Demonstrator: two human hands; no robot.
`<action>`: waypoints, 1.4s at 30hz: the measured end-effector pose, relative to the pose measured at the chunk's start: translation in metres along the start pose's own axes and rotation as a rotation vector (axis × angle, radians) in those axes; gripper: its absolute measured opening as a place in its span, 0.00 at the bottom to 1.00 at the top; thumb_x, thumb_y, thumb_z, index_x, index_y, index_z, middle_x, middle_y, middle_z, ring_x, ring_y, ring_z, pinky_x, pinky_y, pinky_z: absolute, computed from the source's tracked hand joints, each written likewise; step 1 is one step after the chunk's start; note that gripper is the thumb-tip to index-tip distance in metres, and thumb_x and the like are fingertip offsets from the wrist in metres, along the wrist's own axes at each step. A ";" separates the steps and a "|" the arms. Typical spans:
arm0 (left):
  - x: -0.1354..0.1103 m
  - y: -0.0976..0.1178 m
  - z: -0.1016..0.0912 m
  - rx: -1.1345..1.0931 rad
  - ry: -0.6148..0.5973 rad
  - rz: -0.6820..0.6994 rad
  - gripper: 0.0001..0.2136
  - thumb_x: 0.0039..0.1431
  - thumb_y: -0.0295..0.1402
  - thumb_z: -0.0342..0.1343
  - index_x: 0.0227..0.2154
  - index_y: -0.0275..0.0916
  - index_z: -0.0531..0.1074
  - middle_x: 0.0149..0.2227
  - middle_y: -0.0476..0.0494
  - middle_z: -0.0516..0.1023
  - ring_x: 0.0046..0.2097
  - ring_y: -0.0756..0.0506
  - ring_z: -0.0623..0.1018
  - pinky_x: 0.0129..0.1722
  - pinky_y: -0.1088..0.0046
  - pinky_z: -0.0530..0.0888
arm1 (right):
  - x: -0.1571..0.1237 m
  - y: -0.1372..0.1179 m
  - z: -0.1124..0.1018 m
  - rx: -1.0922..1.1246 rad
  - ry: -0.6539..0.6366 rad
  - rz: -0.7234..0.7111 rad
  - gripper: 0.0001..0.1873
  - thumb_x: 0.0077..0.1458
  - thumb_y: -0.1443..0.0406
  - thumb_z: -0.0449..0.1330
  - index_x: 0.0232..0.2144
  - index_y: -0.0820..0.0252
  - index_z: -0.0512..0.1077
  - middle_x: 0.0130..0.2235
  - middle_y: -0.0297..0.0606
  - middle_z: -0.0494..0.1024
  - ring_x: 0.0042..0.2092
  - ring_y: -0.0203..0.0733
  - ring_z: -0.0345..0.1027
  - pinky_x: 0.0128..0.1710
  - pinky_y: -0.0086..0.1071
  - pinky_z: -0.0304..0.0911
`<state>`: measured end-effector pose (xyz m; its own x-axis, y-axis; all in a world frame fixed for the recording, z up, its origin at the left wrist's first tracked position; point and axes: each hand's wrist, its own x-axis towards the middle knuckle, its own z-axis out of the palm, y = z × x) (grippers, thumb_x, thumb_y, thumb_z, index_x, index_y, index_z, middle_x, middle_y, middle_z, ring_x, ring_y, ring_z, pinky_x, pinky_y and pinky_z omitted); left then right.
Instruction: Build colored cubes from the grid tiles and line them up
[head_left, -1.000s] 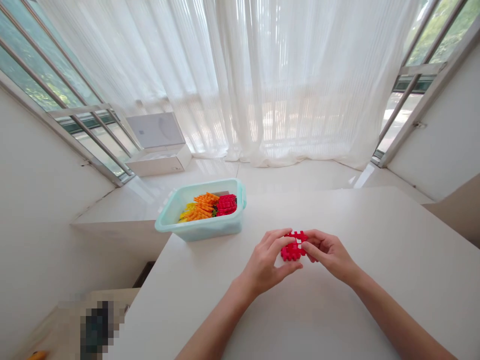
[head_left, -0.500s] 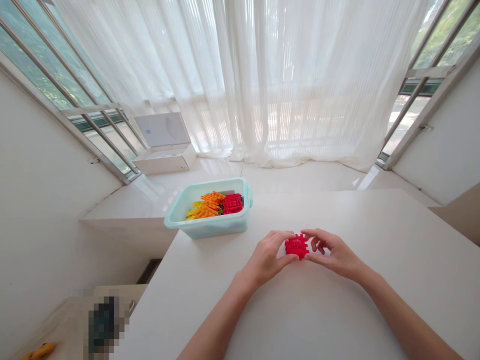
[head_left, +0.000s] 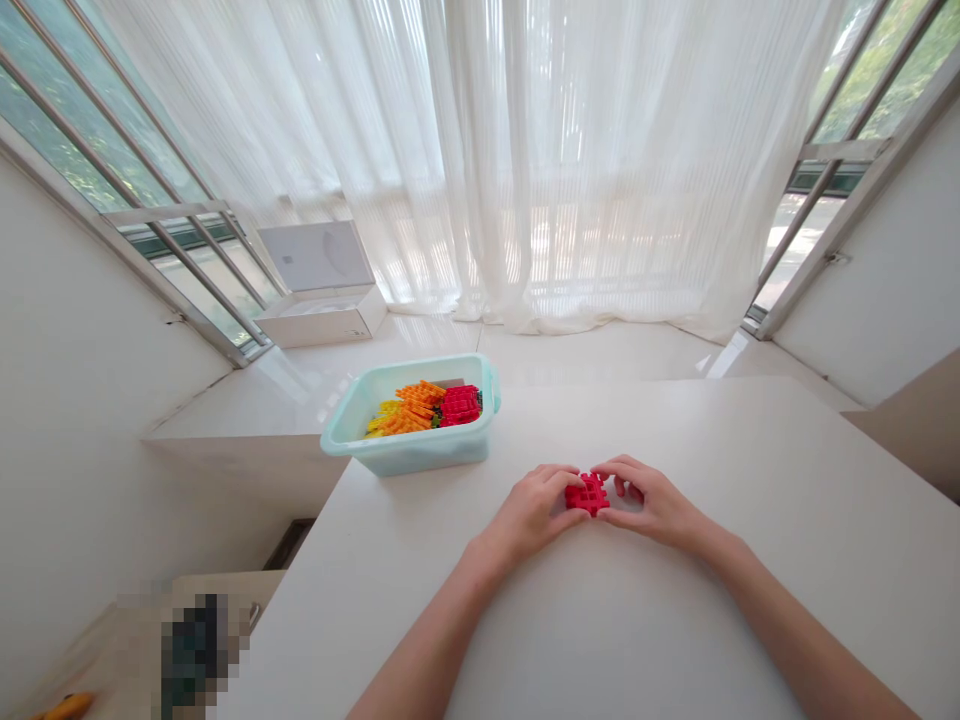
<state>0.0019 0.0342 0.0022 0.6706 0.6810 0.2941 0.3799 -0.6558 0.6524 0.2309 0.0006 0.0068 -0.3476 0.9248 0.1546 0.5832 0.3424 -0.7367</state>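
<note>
**Two-Handed Fingertip Hold at Lower Centre**

The red plastic interlocking block cluster (head_left: 588, 494) sits at lower centre of the frame, held between both hands just above or on the white table top (head_left: 757, 610); contact with the surface cannot be told. The left hand (head_left: 531, 517) closes narrowly on the cluster's left side, with its fingers curved toward the top edge. The right hand (head_left: 651, 504) closes narrowly on the opposite side. This opposed grip steadies the piece from both sides and leaves its upper face exposed.

A pale aqua translucent plastic tub (head_left: 409, 452) stands on the table, up and to the left of the hands. It contains orange comb-shaped pieces (head_left: 412, 408), red pieces (head_left: 460, 404) and yellow pieces (head_left: 382, 416). The tub's raised rim stands between the hands and these pieces.

A white box (head_left: 319, 313) sits beyond the table at upper left, and a sheer white curtain (head_left: 600, 150) fills the top of the frame.
</note>
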 end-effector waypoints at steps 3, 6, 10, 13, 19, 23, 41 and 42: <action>-0.001 -0.004 0.002 -0.028 0.006 -0.009 0.12 0.58 0.34 0.61 0.45 0.43 0.72 0.54 0.42 0.74 0.54 0.43 0.74 0.55 0.65 0.70 | 0.000 0.002 0.002 0.011 0.002 0.003 0.20 0.53 0.62 0.65 0.49 0.52 0.71 0.41 0.37 0.73 0.34 0.39 0.65 0.37 0.35 0.67; -0.001 -0.006 0.001 -0.059 0.010 -0.012 0.12 0.58 0.34 0.61 0.44 0.43 0.73 0.54 0.42 0.74 0.54 0.43 0.74 0.55 0.65 0.70 | -0.001 0.004 0.004 0.006 0.009 0.007 0.19 0.53 0.62 0.65 0.48 0.54 0.71 0.39 0.36 0.73 0.33 0.39 0.65 0.36 0.34 0.67; -0.001 -0.007 -0.002 -0.084 -0.016 0.005 0.13 0.55 0.32 0.63 0.44 0.43 0.73 0.53 0.43 0.75 0.54 0.42 0.74 0.56 0.66 0.69 | -0.001 0.005 0.005 -0.020 0.015 0.003 0.19 0.53 0.62 0.65 0.48 0.54 0.71 0.36 0.36 0.73 0.33 0.40 0.65 0.36 0.35 0.66; 0.000 -0.005 -0.003 -0.096 -0.017 0.013 0.11 0.56 0.31 0.62 0.43 0.43 0.73 0.52 0.44 0.76 0.53 0.43 0.75 0.55 0.67 0.69 | -0.001 0.004 0.005 -0.018 0.019 -0.013 0.19 0.53 0.62 0.65 0.48 0.54 0.70 0.38 0.36 0.73 0.33 0.39 0.65 0.36 0.34 0.67; 0.001 -0.004 -0.003 -0.108 -0.019 0.021 0.14 0.57 0.32 0.62 0.46 0.43 0.71 0.50 0.45 0.77 0.51 0.44 0.75 0.53 0.67 0.69 | -0.001 0.003 0.002 0.013 0.042 -0.012 0.19 0.52 0.62 0.65 0.47 0.53 0.70 0.41 0.37 0.74 0.33 0.38 0.66 0.35 0.33 0.68; 0.000 -0.004 -0.001 -0.104 -0.008 -0.040 0.21 0.55 0.35 0.63 0.52 0.43 0.67 0.50 0.44 0.77 0.49 0.43 0.76 0.51 0.67 0.71 | -0.001 0.002 0.001 0.048 0.077 0.017 0.18 0.53 0.62 0.64 0.47 0.53 0.70 0.43 0.38 0.74 0.33 0.38 0.67 0.30 0.31 0.67; 0.000 -0.003 -0.004 -0.103 -0.031 0.025 0.18 0.56 0.31 0.61 0.50 0.44 0.69 0.51 0.45 0.77 0.52 0.43 0.74 0.54 0.67 0.69 | -0.001 0.002 0.006 0.010 0.036 0.004 0.19 0.51 0.62 0.64 0.47 0.53 0.70 0.42 0.39 0.74 0.33 0.40 0.67 0.36 0.36 0.69; 0.000 -0.003 -0.005 -0.101 -0.035 0.026 0.18 0.56 0.31 0.62 0.50 0.44 0.69 0.51 0.45 0.77 0.52 0.43 0.74 0.54 0.67 0.69 | -0.001 0.001 0.005 0.010 0.030 0.014 0.19 0.51 0.62 0.64 0.47 0.53 0.70 0.41 0.39 0.74 0.34 0.40 0.67 0.37 0.37 0.69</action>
<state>-0.0018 0.0376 0.0038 0.7017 0.6515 0.2883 0.2971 -0.6354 0.7127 0.2283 -0.0005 0.0029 -0.3176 0.9340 0.1636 0.5805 0.3279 -0.7453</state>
